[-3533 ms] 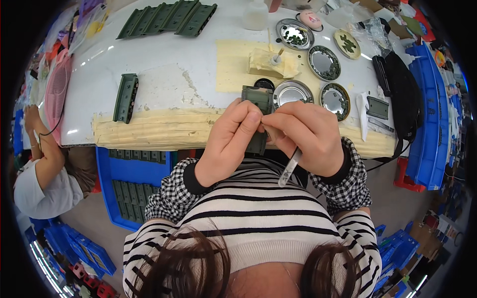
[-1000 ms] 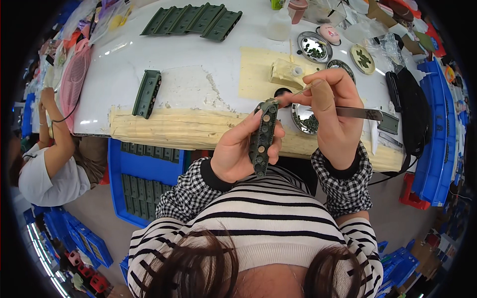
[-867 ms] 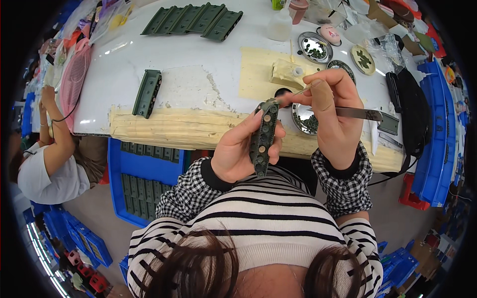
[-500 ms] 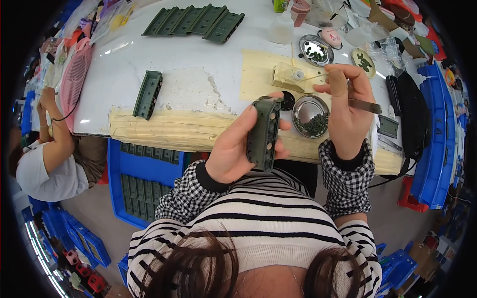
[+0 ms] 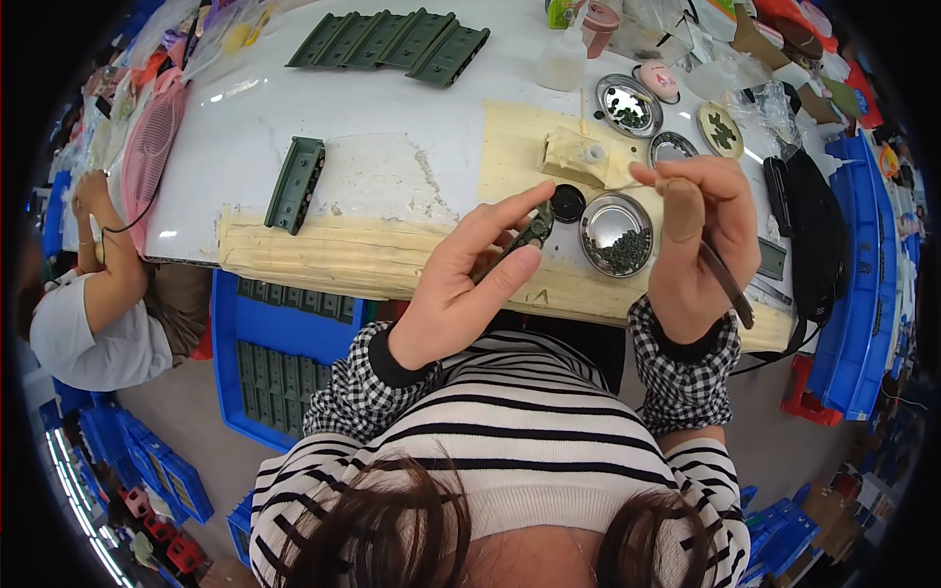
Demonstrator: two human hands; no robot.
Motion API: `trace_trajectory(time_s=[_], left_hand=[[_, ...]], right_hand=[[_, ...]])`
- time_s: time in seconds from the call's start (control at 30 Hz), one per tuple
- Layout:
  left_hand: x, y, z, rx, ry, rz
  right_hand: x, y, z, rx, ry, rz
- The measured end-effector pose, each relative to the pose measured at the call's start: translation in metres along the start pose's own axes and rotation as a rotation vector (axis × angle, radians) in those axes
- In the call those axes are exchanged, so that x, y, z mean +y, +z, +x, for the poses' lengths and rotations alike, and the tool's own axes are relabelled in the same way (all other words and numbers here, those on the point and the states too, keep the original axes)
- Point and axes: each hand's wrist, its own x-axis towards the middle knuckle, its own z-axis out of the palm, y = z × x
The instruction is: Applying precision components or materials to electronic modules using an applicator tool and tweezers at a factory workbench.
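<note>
My left hand (image 5: 461, 279) is closed around a dark green plastic vehicle hull (image 5: 535, 231), turned so that mostly its narrow end shows; the fingers hide the rest. To its right, my right hand (image 5: 701, 240) pinches a thin stick (image 5: 625, 186) pointing left. A dark flat-ended tool (image 5: 727, 286) lies across the same palm, its other end hidden. Between the hands stands a round metal dish (image 5: 596, 218) with many tiny green parts (image 5: 627, 253), beside a small black round dish (image 5: 568, 203). Beyond sits a tape-covered block (image 5: 564, 155) holding a small white container (image 5: 594, 154).
One green hull (image 5: 294, 186) lies at left on the white table, and several more (image 5: 387, 44) stand in a row at the back. Other small dishes (image 5: 628, 103) are at the back right. A blue crate (image 5: 227, 363) with hulls stands below left. A person (image 5: 108, 318) sits at far left.
The hull in my left hand has been turned from its long side to its narrow end. My right hand has moved slightly right and down, with the stick away from the white container.
</note>
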Motion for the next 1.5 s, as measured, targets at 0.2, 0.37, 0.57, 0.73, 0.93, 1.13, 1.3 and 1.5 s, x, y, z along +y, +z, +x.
trace_trajectory(time_s=[0.2, 0.37, 0.57, 0.73, 0.93, 1.13, 1.3, 1.5], left_hand=[[-0.001, 0.003, 0.001, -0.048, 0.06, 0.066], [-0.003, 0.002, 0.0, -0.026, 0.069, 0.068], [0.002, -0.002, -0.001, -0.088, 0.009, 0.114], [0.003, -0.002, -0.002, -0.086, -0.003, 0.118], [0.005, -0.003, -0.002, -0.063, -0.066, -0.085], [0.004, -0.001, -0.001, -0.009, -0.18, -0.641], [0.002, -0.018, -0.009, 0.046, -0.15, -0.352], [-0.003, -0.06, -0.01, 0.536, 0.068, 0.5]], right_hand=[[0.004, 0.012, -0.01, -0.165, 0.144, 0.298], [0.005, 0.013, -0.009, -0.206, 0.081, 0.179], [0.003, 0.012, -0.007, -0.228, 0.045, 0.105], [0.006, 0.017, -0.008, -0.106, 0.136, 0.275], [0.031, 0.008, 0.013, 0.032, -0.035, -0.355], [0.045, 0.006, 0.011, -0.146, -0.064, -0.519], [0.025, -0.002, 0.01, -0.084, -0.063, -0.494], [0.017, -0.035, -0.005, -0.11, 0.033, -0.437]])
